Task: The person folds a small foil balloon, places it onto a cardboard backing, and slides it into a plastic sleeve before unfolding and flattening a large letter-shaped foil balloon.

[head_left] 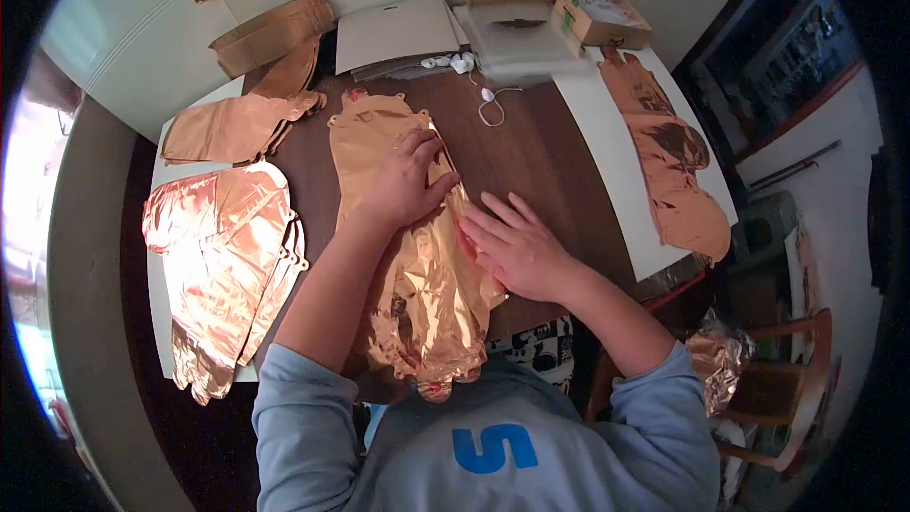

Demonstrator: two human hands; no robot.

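Note:
A flat, gold-copper foil balloon (pixel 365 156) lies lengthwise on the brown table in front of me, its near end reaching the table edge by my body. My left hand (pixel 408 185) rests palm down on its upper half, fingers laid along the foil and thumb out to the right. At the balloon's right edge, my right hand (pixel 517 246) touches the foil with its fingers stretched out and apart. What lies under both palms is hidden. The lower part of the foil is creased and shiny, with small tabs at the ends.
More flat foil balloons (pixel 223 256) lie at the left, and another stack (pixel 664 152) is on the white board at the right. Behind are a cardboard box (pixel 607 19), a pale flat box (pixel 393 36) and white earphones (pixel 462 64). A wooden chair (pixel 796 379) stands at the lower right.

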